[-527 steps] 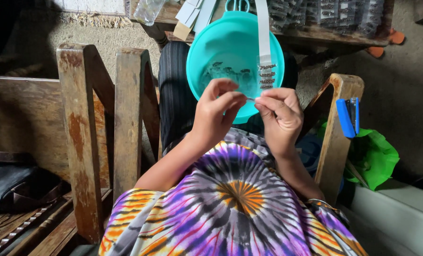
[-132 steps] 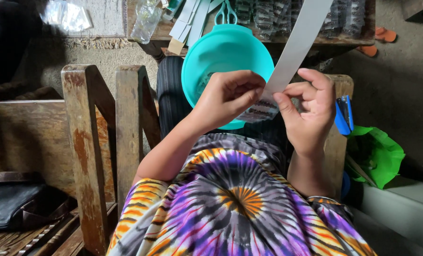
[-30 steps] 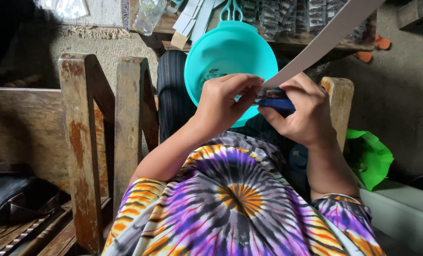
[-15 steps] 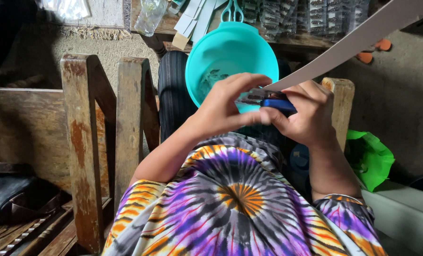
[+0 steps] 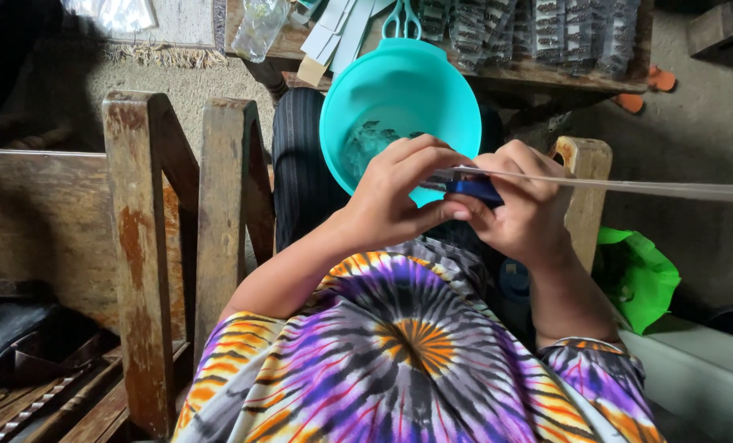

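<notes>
We see two worn wooden chair posts (image 5: 141, 246) with flaking rust-red paint at the left, and beside them a dark bag (image 5: 9, 336) lying on wooden slats. Along the top runs a wooden shelf (image 5: 547, 78) bearing teal-handled scissors (image 5: 401, 18), pale flat strips (image 5: 334, 37), a clear plastic bag (image 5: 260, 29) and rows of small dark packets (image 5: 539, 33). At the right, a bright green bag (image 5: 637, 275) lies crumpled on the floor, near a pale ledge (image 5: 703, 377).
</notes>
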